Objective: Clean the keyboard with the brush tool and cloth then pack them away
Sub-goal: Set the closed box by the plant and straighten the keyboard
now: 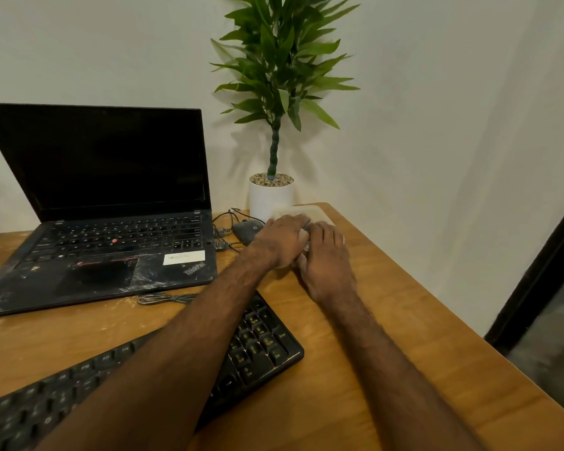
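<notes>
One black keyboard (264,346) is lying on the brown worktop (388,320), well back from the fingers and close to the person. It is long and flat, with faint light marks on its keys. The left arm is crossing over it.

Two hands are reaching to one pale, flat thing (315,211) at the far corner. The left hand (280,239) is resting on top of it, with its fingers (295,221) lying close together. The right hand (326,262) is touching the left one, and its fingers (319,229) are bending down over the pale thing. I cannot tell if they are pinching it.

One grey mouse (248,231) is sitting just left of the fingers. One white plant pot (269,196) is standing just behind them. One open laptop (111,242) is sitting further left, its screen dark.
</notes>
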